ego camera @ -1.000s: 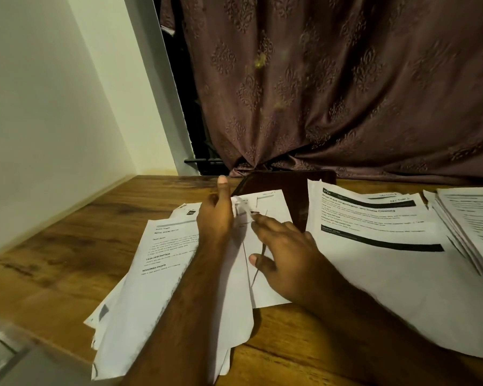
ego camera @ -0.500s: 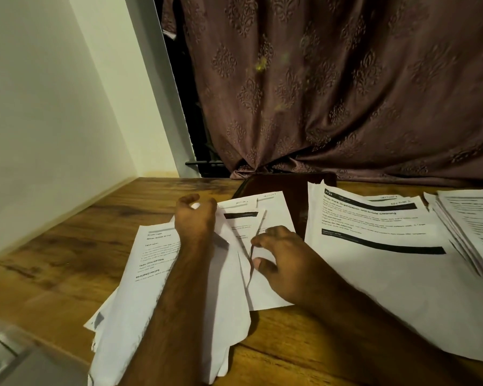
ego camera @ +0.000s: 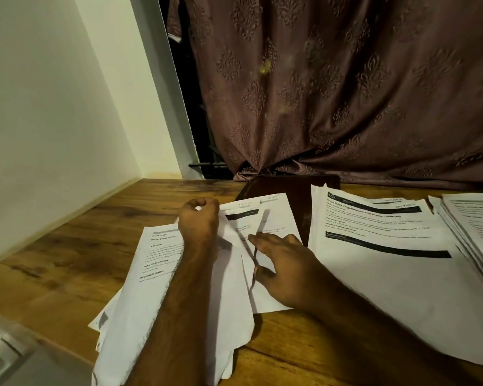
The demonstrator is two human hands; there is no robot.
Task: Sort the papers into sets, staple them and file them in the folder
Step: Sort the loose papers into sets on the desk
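A loose pile of printed papers (ego camera: 156, 254) lies on the wooden table (ego camera: 53, 263) in front of me. My left hand (ego camera: 198, 218) is curled round the top corner of a sheet, which is lifted and folded back. My right hand (ego camera: 285, 260) rests with spread fingers on the sheet underneath (ego camera: 276, 218), holding it flat. A second set with black bars (ego camera: 374, 240) lies to the right, and a thicker stack (ego camera: 474, 229) sits at the far right edge. A dark folder (ego camera: 290, 188) lies partly under the papers at the back.
A brown patterned curtain (ego camera: 346, 93) hangs behind the table. A white wall (ego camera: 39, 107) runs along the left side. A pale grey object (ego camera: 6, 358) shows blurred at the bottom left corner.
My left hand went from a pointed finger to curled fingers gripping the sheet's top corner and drew it back toward the left. My right hand stayed pressing the lower sheet.
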